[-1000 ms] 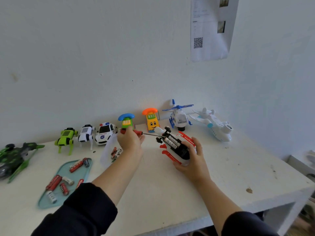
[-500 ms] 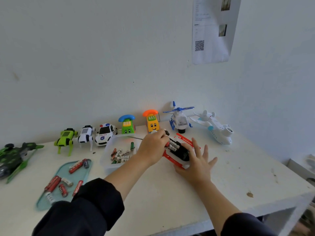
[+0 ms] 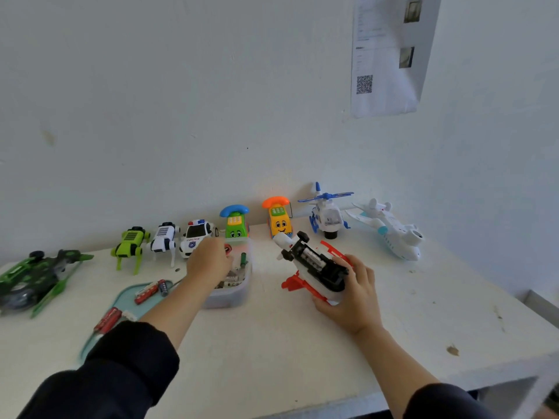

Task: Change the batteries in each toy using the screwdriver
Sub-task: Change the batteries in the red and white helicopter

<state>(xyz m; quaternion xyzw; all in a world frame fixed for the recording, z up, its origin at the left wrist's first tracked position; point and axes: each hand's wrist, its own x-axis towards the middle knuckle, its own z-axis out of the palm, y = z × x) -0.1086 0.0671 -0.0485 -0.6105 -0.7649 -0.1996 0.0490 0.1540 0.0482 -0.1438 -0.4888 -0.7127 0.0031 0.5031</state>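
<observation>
Right hand (image 3: 351,294) curls around the glossy red-and-white plastic toy plane (image 3: 314,267), flipped belly-up mid-frame with its batteries showing. Left hand (image 3: 208,263) is down in the frosted plastic tub (image 3: 233,294); can't tell its grip, too blurry.

A white table (image 3: 302,343) against a pale wall carries a back row of toys beyond the fingers: green racer (image 3: 33,276), green robot dog (image 3: 128,244), white robot dog (image 3: 165,240), police car (image 3: 196,237), green phone (image 3: 236,223), orange phone (image 3: 279,219), helicopter (image 3: 326,214) and plane (image 3: 390,229). A teal tray (image 3: 127,300) of batteries lies outside the left fingers; a clear tub (image 3: 233,293) sits under them.
</observation>
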